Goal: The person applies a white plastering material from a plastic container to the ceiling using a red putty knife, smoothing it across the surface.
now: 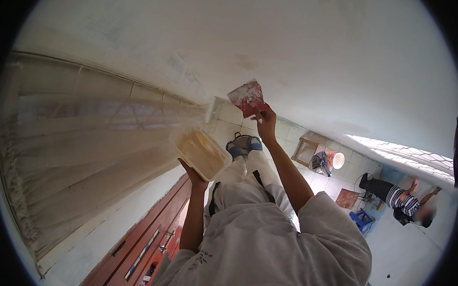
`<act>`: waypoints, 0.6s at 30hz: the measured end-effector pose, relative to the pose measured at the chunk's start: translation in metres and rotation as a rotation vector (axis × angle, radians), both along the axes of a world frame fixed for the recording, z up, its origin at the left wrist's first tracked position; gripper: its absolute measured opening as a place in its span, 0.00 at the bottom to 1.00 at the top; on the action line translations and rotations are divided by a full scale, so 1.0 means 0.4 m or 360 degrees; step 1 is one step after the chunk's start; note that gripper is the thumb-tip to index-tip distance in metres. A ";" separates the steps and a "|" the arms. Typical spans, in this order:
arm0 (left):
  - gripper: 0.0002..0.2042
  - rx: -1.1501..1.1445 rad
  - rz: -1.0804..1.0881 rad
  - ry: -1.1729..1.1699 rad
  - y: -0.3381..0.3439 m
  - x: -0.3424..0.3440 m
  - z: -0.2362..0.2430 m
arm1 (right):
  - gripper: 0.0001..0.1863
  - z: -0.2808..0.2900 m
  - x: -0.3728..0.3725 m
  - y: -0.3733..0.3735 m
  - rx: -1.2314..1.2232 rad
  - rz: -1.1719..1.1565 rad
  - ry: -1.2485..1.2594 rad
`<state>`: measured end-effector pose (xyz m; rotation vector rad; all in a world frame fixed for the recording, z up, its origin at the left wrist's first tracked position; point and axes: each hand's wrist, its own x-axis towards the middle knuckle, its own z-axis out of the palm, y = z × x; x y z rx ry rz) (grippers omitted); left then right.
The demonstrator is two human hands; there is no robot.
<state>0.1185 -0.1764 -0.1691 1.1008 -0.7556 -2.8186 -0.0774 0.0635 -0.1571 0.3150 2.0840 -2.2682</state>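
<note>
My right hand [266,121] is closed on a red putty scraper [246,97], a flat square blade smeared with white paste. The scraper is held up in front of the pale wall [312,60]; whether it touches the wall I cannot tell. My left hand [193,176] grips the lower side of a translucent plastic tub [214,165], held tilted beside the curtain. Beige paste [196,147] coats the inside of the tub. Most of the left fingers are hidden behind it. Darker patches and uneven smears show on the wall.
Sheer curtains [103,123] hang at the left above a red-brown wooden door [135,240]. My feet stand on a small round dark stool [245,141]. On the tiled floor are a wooden frame [304,149], a bucket [335,160] and a blue stool [361,221]. Another person [401,198] works at the right wall.
</note>
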 end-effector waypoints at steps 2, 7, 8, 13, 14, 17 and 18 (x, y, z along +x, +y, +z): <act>0.39 -0.0105 -0.0005 0.0015 0.015 -0.015 0.018 | 0.11 -0.031 -0.034 -0.023 0.0157 -0.0051 0.0157; 0.40 -0.0397 -0.0028 0.0038 0.038 -0.043 0.041 | 0.14 -0.055 -0.176 -0.122 0.0179 -0.0211 0.0254; 0.40 -0.0464 -0.0071 0.0020 0.046 -0.055 0.058 | 0.14 -0.080 -0.219 -0.131 0.0175 -0.0283 0.0310; 0.40 -0.0578 -0.0111 -0.0048 0.043 -0.034 0.058 | 0.14 -0.112 -0.260 -0.131 -0.0501 -0.0737 0.0214; 0.40 -0.0534 -0.0103 -0.0070 0.047 -0.037 0.068 | 0.13 -0.149 -0.243 -0.105 -0.0516 -0.0848 0.0152; 0.40 -0.0429 -0.0092 -0.0118 0.059 -0.049 0.098 | 0.12 -0.248 -0.138 -0.024 -0.0623 -0.1040 -0.0021; 0.40 -0.0412 -0.0086 -0.0122 0.061 -0.047 0.103 | 0.11 -0.257 -0.096 -0.003 -0.0261 -0.0882 -0.0077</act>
